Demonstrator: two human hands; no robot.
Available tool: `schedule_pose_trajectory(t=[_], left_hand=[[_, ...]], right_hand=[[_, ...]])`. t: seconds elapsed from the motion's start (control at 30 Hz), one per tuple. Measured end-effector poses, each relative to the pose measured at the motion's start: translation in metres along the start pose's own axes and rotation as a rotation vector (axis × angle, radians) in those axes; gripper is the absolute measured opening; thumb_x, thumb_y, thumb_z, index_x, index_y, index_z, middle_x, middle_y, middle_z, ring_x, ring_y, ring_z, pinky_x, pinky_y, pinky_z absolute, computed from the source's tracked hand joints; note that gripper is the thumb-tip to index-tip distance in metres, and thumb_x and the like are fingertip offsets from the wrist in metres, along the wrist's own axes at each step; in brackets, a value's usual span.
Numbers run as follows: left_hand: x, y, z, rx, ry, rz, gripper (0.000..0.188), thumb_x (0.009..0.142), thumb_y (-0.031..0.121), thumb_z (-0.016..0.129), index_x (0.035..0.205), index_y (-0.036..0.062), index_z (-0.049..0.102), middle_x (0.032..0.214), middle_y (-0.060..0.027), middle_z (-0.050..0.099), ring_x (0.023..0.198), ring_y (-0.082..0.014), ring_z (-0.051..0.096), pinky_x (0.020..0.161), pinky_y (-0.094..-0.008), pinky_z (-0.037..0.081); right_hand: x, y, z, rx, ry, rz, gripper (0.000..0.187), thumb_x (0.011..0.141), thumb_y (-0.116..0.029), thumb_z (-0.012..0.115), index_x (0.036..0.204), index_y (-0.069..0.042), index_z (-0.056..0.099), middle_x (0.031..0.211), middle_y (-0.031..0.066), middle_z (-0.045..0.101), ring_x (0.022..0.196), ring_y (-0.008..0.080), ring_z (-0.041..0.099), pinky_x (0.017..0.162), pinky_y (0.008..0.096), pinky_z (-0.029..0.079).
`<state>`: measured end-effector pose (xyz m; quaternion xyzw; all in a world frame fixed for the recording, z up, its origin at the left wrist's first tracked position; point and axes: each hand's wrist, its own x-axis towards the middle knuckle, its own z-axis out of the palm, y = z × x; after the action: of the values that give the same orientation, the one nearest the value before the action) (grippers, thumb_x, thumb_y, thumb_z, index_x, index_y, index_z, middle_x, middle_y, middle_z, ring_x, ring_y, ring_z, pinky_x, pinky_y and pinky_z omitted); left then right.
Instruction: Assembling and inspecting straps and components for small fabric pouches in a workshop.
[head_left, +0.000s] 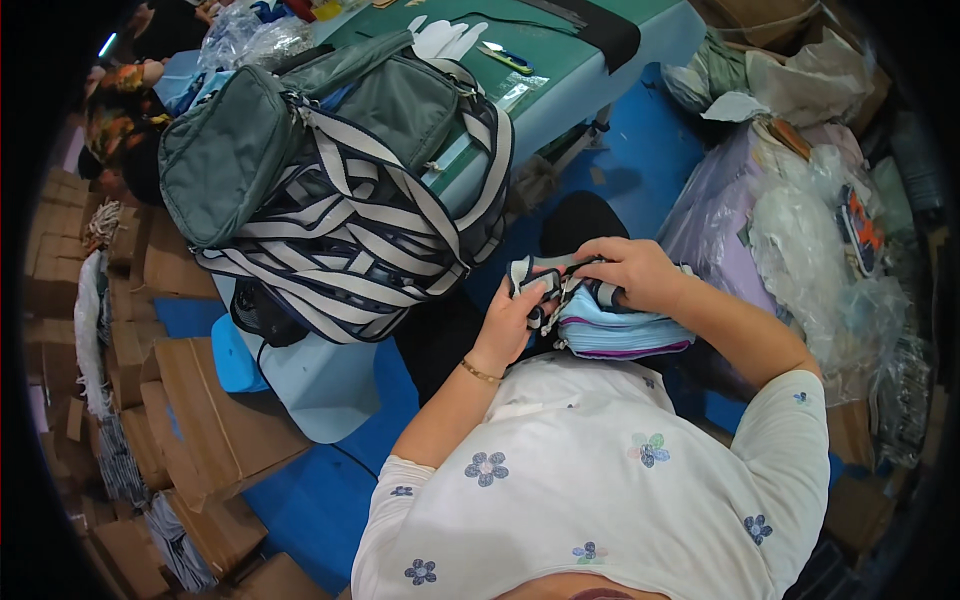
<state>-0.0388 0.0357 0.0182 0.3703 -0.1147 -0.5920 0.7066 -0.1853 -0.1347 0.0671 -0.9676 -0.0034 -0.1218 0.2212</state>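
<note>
In front of my body lies a light blue, soft-looking fabric piece (625,334) with purple edging, folded or layered. My left hand (515,312) is closed on a grey-white strap (540,268) with dark edges. Closed fingers of my right hand (632,274) pinch dark-edged strap material just above the blue piece. Small metal hardware seems to hang between the hands, but it is too small to name. Left of them, a grey-green bag (225,165) lies on the table under a heap of striped straps (370,240).
The green-topped table (560,75) holds a yellow-handled cutter (507,58) and a white glove (447,38). Cardboard boxes (225,415) stack up at the left. Clear plastic-wrapped bundles (720,215) crowd the right. A bright blue plastic object (236,358) sits by the table's near end.
</note>
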Motion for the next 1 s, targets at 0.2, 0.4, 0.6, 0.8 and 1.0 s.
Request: schedule_pose_trajectory(t=[0.2, 0.4, 0.6, 0.8, 1.0], left_hand=[[-0.018, 0.011, 0.003, 0.746, 0.017, 0.066, 0.028, 0.076, 0.008, 0.070, 0.102, 0.0016, 0.058, 0.100, -0.0054, 0.060, 0.088, -0.0104, 0.054, 0.077, -0.0239, 0.045], [-0.019, 0.002, 0.003, 0.445, 0.074, -0.011, 0.017, 0.084, 0.006, 0.057, 0.101, 0.0027, 0.055, 0.089, -0.0048, 0.059, 0.080, -0.0101, 0.056, 0.073, -0.0228, 0.046], [-0.003, 0.007, -0.011, -0.025, 0.065, -0.387, 0.015, 0.081, 0.004, 0.055, 0.097, 0.0025, 0.053, 0.080, -0.0089, 0.057, 0.057, -0.0137, 0.053, 0.049, -0.0220, 0.042], [-0.015, 0.036, -0.014, 0.480, -0.190, -0.419, 0.027, 0.079, 0.008, 0.065, 0.105, 0.0035, 0.059, 0.073, 0.0000, 0.057, 0.057, -0.0052, 0.049, 0.047, -0.0174, 0.035], [-0.017, 0.029, -0.016, 0.674, -0.256, -0.199, 0.018, 0.077, 0.005, 0.067, 0.095, 0.0028, 0.063, 0.086, 0.0003, 0.062, 0.077, -0.0056, 0.053, 0.068, -0.0196, 0.043]], right_hand=[[-0.016, -0.006, 0.011, 0.084, 0.119, 0.050, 0.044, 0.051, 0.006, 0.065, 0.092, -0.013, 0.065, 0.090, 0.0016, 0.061, 0.086, 0.0257, 0.051, 0.072, 0.0325, 0.047], [-0.029, -0.019, 0.025, 0.347, 0.108, 0.167, 0.028, 0.070, 0.001, 0.059, 0.095, -0.008, 0.064, 0.085, 0.0040, 0.060, 0.085, 0.0222, 0.053, 0.072, 0.0262, 0.045], [-0.017, -0.021, 0.024, 1.548, -0.125, 1.025, 0.020, 0.091, -0.013, 0.046, 0.102, -0.008, 0.062, 0.094, 0.0018, 0.061, 0.081, 0.0083, 0.056, 0.071, 0.0217, 0.046], [-0.020, -0.033, 0.014, 0.788, -0.288, 0.490, 0.023, 0.084, -0.025, 0.063, 0.103, -0.011, 0.061, 0.087, 0.0065, 0.063, 0.082, 0.0157, 0.060, 0.069, 0.0271, 0.046], [-0.014, -0.061, 0.010, 0.249, -0.010, 0.178, 0.024, 0.062, -0.010, 0.067, 0.085, -0.014, 0.063, 0.083, 0.0032, 0.059, 0.078, 0.0257, 0.058, 0.061, 0.0366, 0.048]])
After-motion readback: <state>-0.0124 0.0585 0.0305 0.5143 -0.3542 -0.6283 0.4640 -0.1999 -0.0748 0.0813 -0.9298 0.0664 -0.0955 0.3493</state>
